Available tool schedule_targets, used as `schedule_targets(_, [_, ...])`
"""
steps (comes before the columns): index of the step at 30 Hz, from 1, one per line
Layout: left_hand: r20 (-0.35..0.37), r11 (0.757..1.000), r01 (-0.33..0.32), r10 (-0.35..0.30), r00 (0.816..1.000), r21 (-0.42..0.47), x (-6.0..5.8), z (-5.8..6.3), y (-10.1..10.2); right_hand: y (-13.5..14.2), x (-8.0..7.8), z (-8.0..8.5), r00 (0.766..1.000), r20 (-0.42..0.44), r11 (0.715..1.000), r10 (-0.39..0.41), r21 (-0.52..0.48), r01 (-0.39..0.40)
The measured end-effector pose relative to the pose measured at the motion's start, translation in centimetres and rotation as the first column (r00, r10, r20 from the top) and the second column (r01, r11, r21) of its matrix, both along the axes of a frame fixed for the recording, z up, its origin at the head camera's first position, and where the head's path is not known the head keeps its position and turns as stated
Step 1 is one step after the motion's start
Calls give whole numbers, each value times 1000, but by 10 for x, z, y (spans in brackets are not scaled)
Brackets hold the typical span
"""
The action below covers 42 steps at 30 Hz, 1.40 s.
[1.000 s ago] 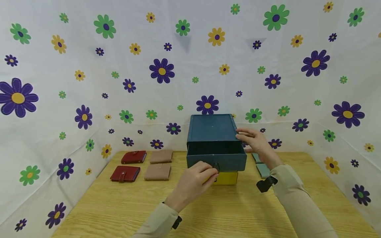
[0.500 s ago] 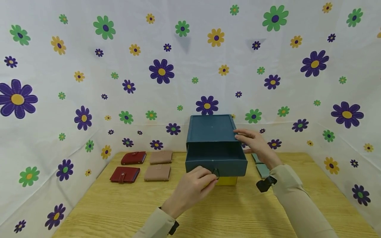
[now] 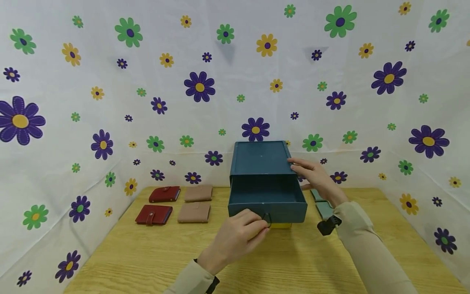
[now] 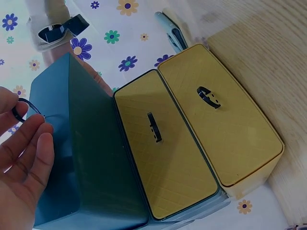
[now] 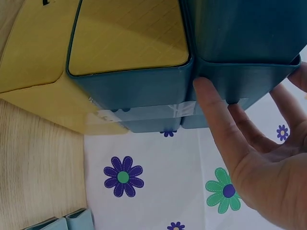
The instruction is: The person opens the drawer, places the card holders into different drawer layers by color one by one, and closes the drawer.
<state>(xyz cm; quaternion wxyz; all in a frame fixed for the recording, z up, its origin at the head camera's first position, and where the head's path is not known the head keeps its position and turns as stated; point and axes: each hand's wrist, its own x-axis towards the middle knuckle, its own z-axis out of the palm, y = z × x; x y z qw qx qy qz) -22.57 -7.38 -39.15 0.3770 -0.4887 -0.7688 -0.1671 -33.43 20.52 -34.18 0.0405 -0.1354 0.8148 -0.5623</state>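
Observation:
A stacked drawer unit [image 3: 261,157] stands at the back, blue on top, with yellow-fronted drawers [image 4: 165,148] below. Its top blue drawer [image 3: 288,213] is pulled well out, and no contents show inside. My left hand [image 3: 238,236] pinches the small dark loop handle [image 4: 29,109] on that drawer's front. On the unit's right side my right hand [image 3: 317,177] rests with fingers extended. In the right wrist view, the thumb [image 5: 216,112] lies on the blue side wall, over strips of clear tape [image 5: 180,110].
Two red wallets [image 3: 154,214] and two beige wallets [image 3: 194,212] lie to the left on the wooden table [image 3: 147,261]. Light green wallets [image 3: 324,209] lie to the right, partly behind my right hand. A flower-patterned cloth [image 3: 227,61] closes off the back and sides.
The top drawer has slid farther out toward me, drawn by my left hand on its handle. The drawer front covers more of the yellow drawer below. My right hand has stayed at the side.

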Motion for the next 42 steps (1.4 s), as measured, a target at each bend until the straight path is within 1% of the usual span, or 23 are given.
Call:
schedule_targets(5, [9,1000,9,-9,1000,6,3,-1,-1,0,0,-1,1000,-9,1000,10,-16,-10])
schedule_targets(10, [3,1000,22,-22,1000,3,7,0,-1,0,0,0,1000,-7,1000,7,-3,-7])
schedule_targets(14, [-18,999,36,-36,999,19,7,-2,0,0,0,-1,1000,-6,1000,-6,0,6])
schedule_targets(17, [-28,998,45,-44,999,31,7,-3,1,0,0,-2,1000,-21,1000,-14,-2,14])
schedule_targets(22, [-14,998,47,-46,999,47,7,-5,1,-2,2,1,999,-35,1000,-30,-10,30])
schedule_targets(25, [-7,998,43,-43,999,55,8,-6,1,-3,3,2,999,-23,999,-33,-20,33])
schedule_targets(31, [-16,997,42,-41,999,61,10,-7,2,-3,4,0,999,-12,999,-29,-15,29])
schedule_targets(42, [-34,996,58,-55,998,69,11,-6,2,-3,1,0,999,-5,999,-32,-25,32])
